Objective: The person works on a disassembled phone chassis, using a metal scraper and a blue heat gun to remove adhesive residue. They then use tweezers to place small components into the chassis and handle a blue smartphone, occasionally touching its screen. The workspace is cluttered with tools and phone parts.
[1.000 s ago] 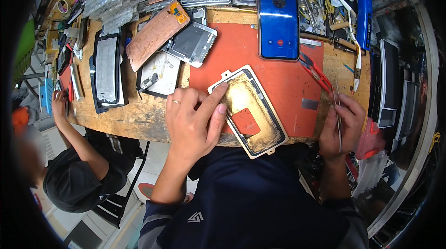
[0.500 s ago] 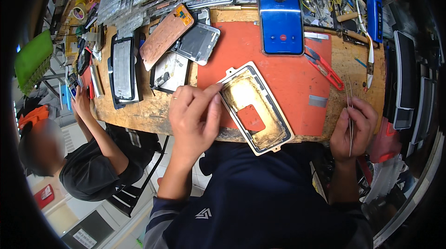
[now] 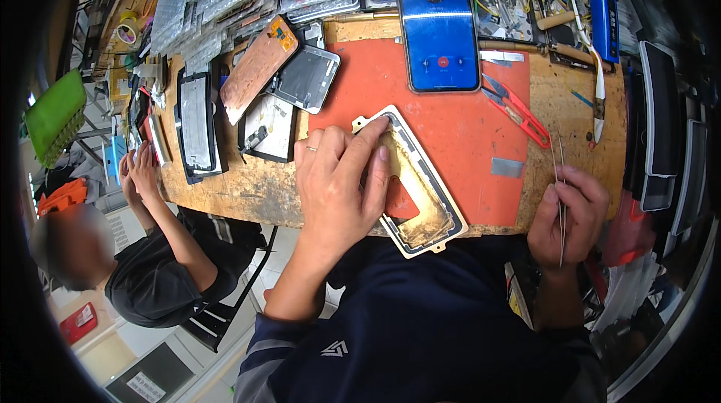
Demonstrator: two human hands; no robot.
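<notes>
A gold-toned metal phone-shaped mould frame with a dark inner border and small screw tabs lies slanted on the red mat, its lower end at the bench edge. My left hand reaches across its left side. The stretched index fingertip touches the inner border near the top, and the thumb stands apart from it; the hand hides part of the frame. Off to the right, my right hand pinches thin metal tweezers between thumb and fingers, their tips pointing away from me.
A lit blue phone stands beyond the frame. Red-handled snips lie right of it. Phone panels and a bracket stack sit at the left, bubble-wrapped parts behind. Another person works at the far left.
My left hand has moved right and over the frame, its index fingertip sliding along the upper end. The right hand still holds the tweezers, hardly moved. The view has shifted slightly.
</notes>
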